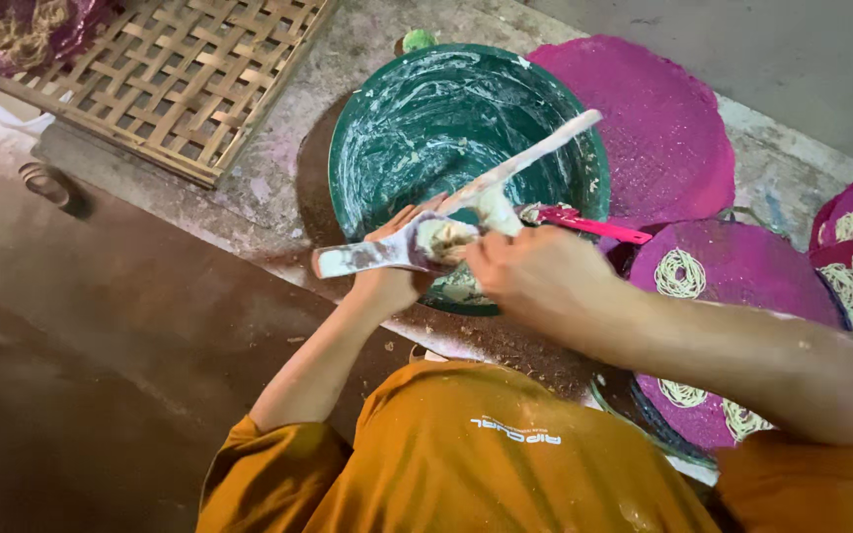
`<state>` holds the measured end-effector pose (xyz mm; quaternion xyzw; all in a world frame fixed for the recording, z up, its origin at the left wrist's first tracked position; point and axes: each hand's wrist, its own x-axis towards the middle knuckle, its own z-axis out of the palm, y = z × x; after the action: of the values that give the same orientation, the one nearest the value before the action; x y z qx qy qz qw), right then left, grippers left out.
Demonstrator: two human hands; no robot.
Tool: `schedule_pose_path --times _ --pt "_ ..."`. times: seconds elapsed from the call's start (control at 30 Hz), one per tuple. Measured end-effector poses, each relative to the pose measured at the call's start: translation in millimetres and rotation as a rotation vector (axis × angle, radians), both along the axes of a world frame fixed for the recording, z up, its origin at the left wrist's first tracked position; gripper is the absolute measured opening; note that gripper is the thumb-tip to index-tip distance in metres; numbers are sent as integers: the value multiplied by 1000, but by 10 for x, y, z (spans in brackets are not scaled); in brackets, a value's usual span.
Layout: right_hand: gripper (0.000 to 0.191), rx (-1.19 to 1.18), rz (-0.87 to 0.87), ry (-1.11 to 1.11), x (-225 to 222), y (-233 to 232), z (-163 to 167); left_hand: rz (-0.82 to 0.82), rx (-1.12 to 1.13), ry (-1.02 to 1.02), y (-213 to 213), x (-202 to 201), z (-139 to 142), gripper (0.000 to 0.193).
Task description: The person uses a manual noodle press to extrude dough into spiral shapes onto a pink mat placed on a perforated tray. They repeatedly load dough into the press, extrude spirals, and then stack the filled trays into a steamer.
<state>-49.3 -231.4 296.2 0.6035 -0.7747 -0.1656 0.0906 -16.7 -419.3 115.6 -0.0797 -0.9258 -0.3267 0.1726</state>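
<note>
Dough [446,237] is what both hands are busy with: a pale, sticky lump sitting on the broad end of a white-smeared flat paddle [367,257], right over the near rim of the big green basin [397,138].

Only one view here, the head camera looking straight down. The left hand [392,281] comes up from below with its fingers clenched around the paddle, the handle end poking out to the left. The right hand [535,276] is closed on the lower end of a long pale stick [535,153], which slants up and to the right across the basin; its coated lower part touches the dough lump.

The basin itself is mostly scraped out, with white streaks and smears all over the inside wall and a few clumps near the bottom edge. A small red-handled scraper [589,225] lies across the rim on the right side.

To the right of the basin there are round magenta mats [663,128] on the floor, and the nearer ones carry little coiled nests of pale noodles [680,273]. At top left a woven bamboo tray [180,69] lies flat, nothing on the part I can see. The person's orange shirt [486,464] fills the bottom.
</note>
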Motion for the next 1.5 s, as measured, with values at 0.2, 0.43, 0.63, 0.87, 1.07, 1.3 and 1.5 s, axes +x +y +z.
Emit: schedule_pose_path --times 0.2,0.43,0.63,0.87,1.07,1.3,1.5 --pt "9 -92 -77 130 -181 574 321 37 701 -93 -235 23 80 59" --pt "16 -37 100 97 -145 34 158 -267 558 7 13 -57 111 65" --pt "25 126 24 70 -27 -7 513 56 73 -190 -139 -24 26 62" --pt "12 41 -53 96 -145 192 137 -57 13 77 -184 -172 139 71" --pt "18 -18 -50 72 -97 81 -173 124 -240 -165 -81 -262 319 80" --pt "42 -618 -238 -408 -224 133 -58 470 -100 290 -282 -272 356 66" --pt "51 -709 -358 -1013 -292 138 -1163 549 -12 286 -410 -363 326 80"
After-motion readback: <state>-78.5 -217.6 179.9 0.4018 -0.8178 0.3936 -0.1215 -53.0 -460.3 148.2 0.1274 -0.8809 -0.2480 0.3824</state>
